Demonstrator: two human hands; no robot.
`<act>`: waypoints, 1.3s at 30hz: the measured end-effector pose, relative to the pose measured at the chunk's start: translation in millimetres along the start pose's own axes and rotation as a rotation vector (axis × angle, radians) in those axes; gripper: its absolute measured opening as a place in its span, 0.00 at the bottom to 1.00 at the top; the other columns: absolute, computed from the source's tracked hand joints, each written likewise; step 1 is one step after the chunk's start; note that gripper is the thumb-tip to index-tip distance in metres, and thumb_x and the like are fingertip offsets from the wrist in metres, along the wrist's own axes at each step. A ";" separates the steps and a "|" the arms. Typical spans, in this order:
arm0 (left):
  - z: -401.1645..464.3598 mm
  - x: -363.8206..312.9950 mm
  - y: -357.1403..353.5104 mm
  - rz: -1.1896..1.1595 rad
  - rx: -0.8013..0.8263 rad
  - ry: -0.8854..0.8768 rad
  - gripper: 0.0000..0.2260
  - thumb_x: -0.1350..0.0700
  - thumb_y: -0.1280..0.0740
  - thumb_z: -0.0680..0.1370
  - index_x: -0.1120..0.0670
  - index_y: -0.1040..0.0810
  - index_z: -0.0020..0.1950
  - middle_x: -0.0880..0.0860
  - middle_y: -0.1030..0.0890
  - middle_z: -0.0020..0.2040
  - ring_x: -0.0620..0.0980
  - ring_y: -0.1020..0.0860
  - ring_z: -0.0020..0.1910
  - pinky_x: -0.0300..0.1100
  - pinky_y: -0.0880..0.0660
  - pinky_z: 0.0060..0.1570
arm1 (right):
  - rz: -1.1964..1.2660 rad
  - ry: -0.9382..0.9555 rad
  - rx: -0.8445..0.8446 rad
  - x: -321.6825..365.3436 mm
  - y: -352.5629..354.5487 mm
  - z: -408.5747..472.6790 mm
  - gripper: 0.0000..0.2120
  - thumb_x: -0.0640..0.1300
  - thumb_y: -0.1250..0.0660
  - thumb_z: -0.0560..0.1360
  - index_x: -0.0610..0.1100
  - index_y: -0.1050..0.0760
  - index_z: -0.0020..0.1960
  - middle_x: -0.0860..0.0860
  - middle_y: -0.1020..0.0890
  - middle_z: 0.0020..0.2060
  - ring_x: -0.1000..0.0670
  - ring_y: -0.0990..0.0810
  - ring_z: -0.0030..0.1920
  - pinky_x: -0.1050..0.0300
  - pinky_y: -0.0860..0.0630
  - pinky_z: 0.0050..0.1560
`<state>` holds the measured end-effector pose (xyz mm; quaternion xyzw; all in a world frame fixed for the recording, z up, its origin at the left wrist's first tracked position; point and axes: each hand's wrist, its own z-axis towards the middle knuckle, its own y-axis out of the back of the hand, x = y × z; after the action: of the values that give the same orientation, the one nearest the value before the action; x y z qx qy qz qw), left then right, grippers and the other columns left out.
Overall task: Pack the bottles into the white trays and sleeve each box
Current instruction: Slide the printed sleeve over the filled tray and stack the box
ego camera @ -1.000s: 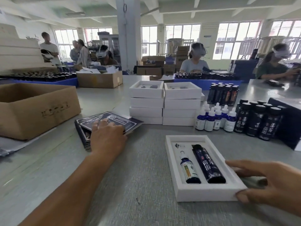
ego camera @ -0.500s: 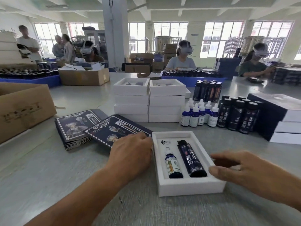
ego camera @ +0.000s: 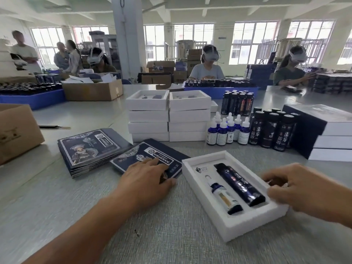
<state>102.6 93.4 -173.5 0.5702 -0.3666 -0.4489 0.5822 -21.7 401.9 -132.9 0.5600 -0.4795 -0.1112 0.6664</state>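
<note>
A white foam tray lies on the grey table in front of me. In it lie a small blue dropper bottle and a tall dark bottle, side by side. My right hand grips the tray's right edge, thumb on the rim and fingers curled round its side. Just left of the tray lies a flat dark-blue sleeve. My left hand rests on it with straight fingers, thumb at its near edge.
More flat sleeves are stacked at the left, with two stacks of white trays behind. Standing dropper bottles, dark bottles and sleeved boxes fill the right. A cardboard box sits far left. Other people work across the table.
My left hand has slid one sleeve off the stack and rightward, close to the tray. My right hand stays on the tray's right edge, and the tray has turned slightly.
</note>
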 end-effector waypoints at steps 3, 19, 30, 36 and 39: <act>-4.0 -7.8 -2.5 -0.152 0.059 -0.103 0.30 0.28 0.46 0.76 0.39 0.35 0.75 0.42 0.38 0.78 0.46 0.37 0.75 0.48 0.39 0.73 | -0.063 -0.069 -0.064 -25.8 20.4 0.7 0.13 0.44 0.31 0.74 0.64 0.17 0.41 0.52 0.16 0.33 0.57 0.27 0.25 0.63 0.32 0.26; 21.1 38.2 -2.7 -0.505 -0.328 0.343 0.22 0.42 0.33 0.78 0.52 0.25 0.68 0.55 0.20 0.61 0.53 0.23 0.57 0.49 0.26 0.57 | -0.104 -0.196 -0.107 -38.2 20.9 10.4 0.11 0.45 0.32 0.78 0.53 0.15 0.38 0.47 0.17 0.31 0.49 0.23 0.30 0.53 0.26 0.32; 16.1 36.8 9.1 -0.998 -0.683 0.114 0.09 0.54 0.28 0.77 0.45 0.19 0.56 0.49 0.19 0.44 0.39 0.21 0.41 0.32 0.23 0.44 | -0.151 -0.186 -0.101 -19.0 19.1 3.8 0.09 0.47 0.34 0.80 0.49 0.16 0.45 0.49 0.15 0.36 0.47 0.16 0.38 0.45 0.17 0.43; 12.1 23.2 12.3 -1.045 -0.774 0.055 0.05 0.55 0.28 0.77 0.44 0.19 0.48 0.52 0.23 0.37 0.41 0.26 0.35 0.38 0.21 0.38 | -0.099 -0.183 -0.095 -19.7 18.6 3.8 0.09 0.48 0.34 0.80 0.52 0.16 0.45 0.51 0.15 0.37 0.47 0.15 0.40 0.44 0.17 0.44; 10.5 15.8 12.4 -1.108 -0.772 -0.033 0.06 0.55 0.27 0.76 0.43 0.18 0.49 0.48 0.21 0.38 0.40 0.23 0.38 0.36 0.21 0.38 | -0.050 -0.179 -0.097 -21.2 17.6 4.4 0.09 0.46 0.35 0.80 0.51 0.16 0.47 0.50 0.15 0.38 0.46 0.15 0.40 0.46 0.16 0.43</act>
<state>99.3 74.3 -161.7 0.4184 0.1578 -0.7884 0.4224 -42.9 419.8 -129.2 0.5268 -0.5170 -0.2006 0.6442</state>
